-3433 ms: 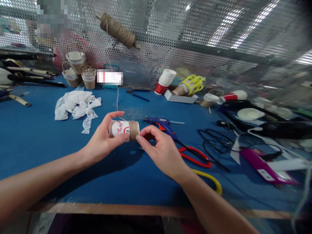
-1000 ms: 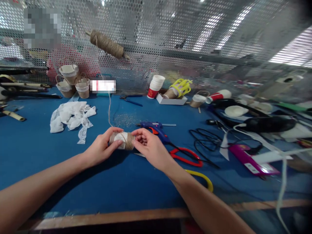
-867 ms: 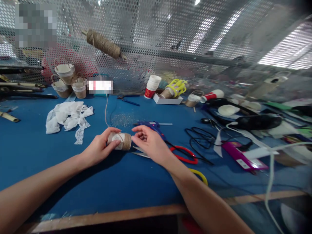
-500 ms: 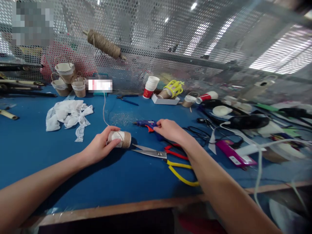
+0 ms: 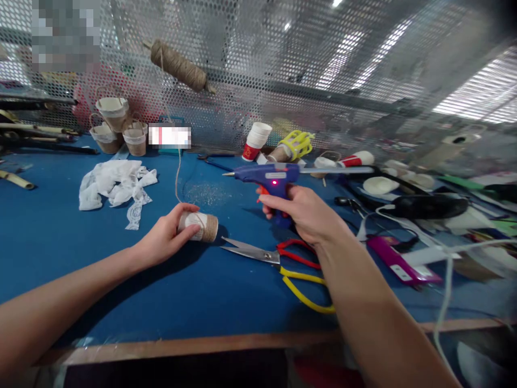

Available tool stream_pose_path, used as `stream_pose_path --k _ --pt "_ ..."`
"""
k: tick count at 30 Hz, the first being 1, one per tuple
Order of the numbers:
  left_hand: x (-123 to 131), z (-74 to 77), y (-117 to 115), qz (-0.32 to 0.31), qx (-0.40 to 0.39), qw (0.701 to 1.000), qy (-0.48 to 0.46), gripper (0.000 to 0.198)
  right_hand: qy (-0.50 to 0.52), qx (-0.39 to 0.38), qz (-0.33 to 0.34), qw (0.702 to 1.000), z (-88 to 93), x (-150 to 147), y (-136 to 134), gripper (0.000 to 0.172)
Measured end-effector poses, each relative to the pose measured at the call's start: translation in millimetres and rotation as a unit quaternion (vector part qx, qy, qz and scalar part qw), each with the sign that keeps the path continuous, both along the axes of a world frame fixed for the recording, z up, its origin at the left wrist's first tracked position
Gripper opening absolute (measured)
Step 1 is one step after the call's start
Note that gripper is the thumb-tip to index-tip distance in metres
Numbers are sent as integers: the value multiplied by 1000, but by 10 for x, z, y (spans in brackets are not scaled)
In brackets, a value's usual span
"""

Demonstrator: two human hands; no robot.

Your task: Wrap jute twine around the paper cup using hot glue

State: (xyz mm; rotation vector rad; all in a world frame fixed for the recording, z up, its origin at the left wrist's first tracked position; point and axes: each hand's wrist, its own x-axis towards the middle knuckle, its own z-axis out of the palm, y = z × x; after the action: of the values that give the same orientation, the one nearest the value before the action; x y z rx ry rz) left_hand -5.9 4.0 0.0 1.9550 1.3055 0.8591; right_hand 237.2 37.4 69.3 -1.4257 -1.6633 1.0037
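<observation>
My left hand (image 5: 167, 234) is wrapped round a small paper cup (image 5: 209, 228) lying on its side, partly wound with brown twine at its right end. A strand of twine (image 5: 177, 172) runs from the cup up to a large spool (image 5: 177, 66) on the mesh. In my right hand (image 5: 301, 210) is a blue glue gun (image 5: 266, 173), raised over the table, its nozzle pointing left and a red light lit. A glue stick (image 5: 339, 170) sticks out of its back. Scissors (image 5: 258, 254) with red and yellow handles lie with parted blades between the cup and my right forearm.
White lace (image 5: 111, 183) lies at the left, with small twine-handled buckets (image 5: 135, 141) behind it. Stacked paper cups (image 5: 256, 141) and a yellow plastic piece (image 5: 298, 144) stand at the back. Cables, a purple packet (image 5: 399, 261) and other clutter cover the right side.
My right hand has lifted the glue gun off the table and now grips its handle. My left hand still holds the cup in place. The view has shifted slightly.
</observation>
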Motion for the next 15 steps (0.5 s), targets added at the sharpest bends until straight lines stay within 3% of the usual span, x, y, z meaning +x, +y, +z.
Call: stream_pose_path --k 3,6,10,15 --pt "15 9 -19 1 1 1000 -1 34 34 9 57 998 -7 -84 -123 19" --pt "28 1 -31 0 1 1000 -1 32 -48 8 93 994 -83 -125 -235 22" --pt "31 -13 -32 9 15 1000 13 31 -189 29 89 978 -142 -93 -335 23" --pt "23 0 -36 19 28 999 41 32 -240 69 100 963 -131 -80 -372 24"
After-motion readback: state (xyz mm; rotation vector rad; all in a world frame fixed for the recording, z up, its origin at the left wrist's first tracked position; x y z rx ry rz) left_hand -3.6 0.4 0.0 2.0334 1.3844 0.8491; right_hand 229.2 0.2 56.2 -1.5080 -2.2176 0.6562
